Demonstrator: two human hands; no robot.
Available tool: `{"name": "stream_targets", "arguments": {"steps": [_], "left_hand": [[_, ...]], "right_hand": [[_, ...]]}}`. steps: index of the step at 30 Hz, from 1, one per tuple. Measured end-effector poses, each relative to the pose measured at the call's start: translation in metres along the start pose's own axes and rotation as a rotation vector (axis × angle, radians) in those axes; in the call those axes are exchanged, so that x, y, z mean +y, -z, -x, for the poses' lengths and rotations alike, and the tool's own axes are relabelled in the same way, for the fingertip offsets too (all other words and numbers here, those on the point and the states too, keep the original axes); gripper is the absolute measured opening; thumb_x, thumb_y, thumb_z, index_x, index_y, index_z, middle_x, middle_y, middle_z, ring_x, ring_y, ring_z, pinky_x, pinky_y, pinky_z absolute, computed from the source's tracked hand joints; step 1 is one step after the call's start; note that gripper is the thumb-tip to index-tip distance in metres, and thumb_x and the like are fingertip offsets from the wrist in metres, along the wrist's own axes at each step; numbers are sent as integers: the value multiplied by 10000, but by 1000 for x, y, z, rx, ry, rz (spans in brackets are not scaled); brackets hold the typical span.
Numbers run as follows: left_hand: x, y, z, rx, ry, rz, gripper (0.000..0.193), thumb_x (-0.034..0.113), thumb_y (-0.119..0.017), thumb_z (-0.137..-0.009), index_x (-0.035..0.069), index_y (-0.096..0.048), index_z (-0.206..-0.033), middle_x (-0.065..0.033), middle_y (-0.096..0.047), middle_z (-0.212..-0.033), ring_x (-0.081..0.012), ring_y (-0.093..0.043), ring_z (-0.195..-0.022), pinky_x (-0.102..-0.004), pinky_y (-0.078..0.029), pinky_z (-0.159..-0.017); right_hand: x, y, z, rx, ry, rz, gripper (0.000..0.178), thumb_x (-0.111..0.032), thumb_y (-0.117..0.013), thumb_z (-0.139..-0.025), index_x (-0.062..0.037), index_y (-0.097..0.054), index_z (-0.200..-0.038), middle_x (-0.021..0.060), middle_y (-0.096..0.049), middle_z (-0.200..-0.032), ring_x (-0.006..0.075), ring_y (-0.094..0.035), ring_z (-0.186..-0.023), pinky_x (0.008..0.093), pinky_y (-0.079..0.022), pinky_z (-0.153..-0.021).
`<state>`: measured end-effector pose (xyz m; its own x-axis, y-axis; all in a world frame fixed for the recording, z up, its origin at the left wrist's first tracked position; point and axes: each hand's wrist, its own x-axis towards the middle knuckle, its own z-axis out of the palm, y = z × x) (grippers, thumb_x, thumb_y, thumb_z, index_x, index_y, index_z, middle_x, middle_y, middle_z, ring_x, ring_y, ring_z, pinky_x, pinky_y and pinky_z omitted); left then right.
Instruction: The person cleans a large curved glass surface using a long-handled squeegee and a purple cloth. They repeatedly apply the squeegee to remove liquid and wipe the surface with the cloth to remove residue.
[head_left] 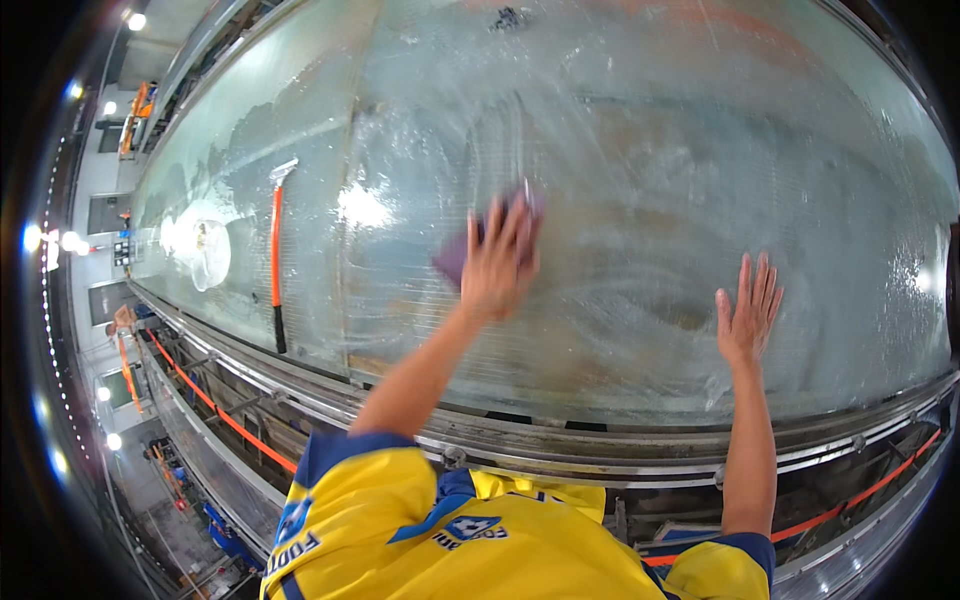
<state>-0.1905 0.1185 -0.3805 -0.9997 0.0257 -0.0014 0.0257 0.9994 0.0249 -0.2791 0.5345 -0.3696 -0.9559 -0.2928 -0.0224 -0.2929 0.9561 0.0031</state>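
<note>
The left hand (497,275), fingers extended, partly hides a blurred purple cloth (453,258) on the wet glass sheet (620,330); whether it grips is unclear. The right hand (747,320) spreads open, empty.

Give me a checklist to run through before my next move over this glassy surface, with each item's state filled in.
1. Left hand over the purple cloth: ok, its fingers lie across it.
2. Right hand free of tools: ok, it is empty with fingers extended.
3. Orange-handled tool clear of both hands: ok, it lies apart, left of the cloth.
4. Glassy surface free of streaks: not ok, wet-looking swirls show around the cloth.
5. Clear container empty: cannot tell, glare obscures it.
</note>
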Motion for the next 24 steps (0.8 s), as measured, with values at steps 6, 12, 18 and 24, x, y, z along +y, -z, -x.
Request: {"name": "stream_targets", "arguments": {"steps": [6,12,18,24], "left_hand": [[-56,13,-51,-106,-50,-26,684,415,-470,-995,139,-285,-1593,-65,-187,-1681,-316,-148,-1546,-584,-137,-1219],[20,-4,-291,333,-83,2,496,339,-388,-1018,94,-484,-1439,-132,-246,-1656,-411,-239,-1495,-686,-234,-1120],[269,-7,-199,165,-613,353,595,374,-365,-1022,157,-325,-1574,-85,-338,-1619,-327,-263,-1504,-600,-138,-1209],[59,-12,-212,278,-95,246,540,314,-348,-1040,132,-332,-1548,-66,-396,-1580,-284,-339,-1469,-538,-210,-1211]], "right_hand": [[-1,2,-2,-28,-1,-47,753,-468,-528,-984,-177,-232,-1612,151,-161,-1674,392,-147,-1534,552,-88,-1246],[-35,31,-14,-41,12,-124,806,-396,-624,-936,-133,-252,-1601,204,-186,-1655,418,-137,-1531,563,-86,-1239],[-10,-6,-5,216,-333,-157,805,-417,-523,-992,-88,-134,-1615,229,-125,-1660,399,-83,-1543,558,1,-1238],[-19,3,6,56,-514,-12,737,-436,-435,-1031,-89,-148,-1615,238,-93,-1662,414,-57,-1542,572,25,-1230]]}}
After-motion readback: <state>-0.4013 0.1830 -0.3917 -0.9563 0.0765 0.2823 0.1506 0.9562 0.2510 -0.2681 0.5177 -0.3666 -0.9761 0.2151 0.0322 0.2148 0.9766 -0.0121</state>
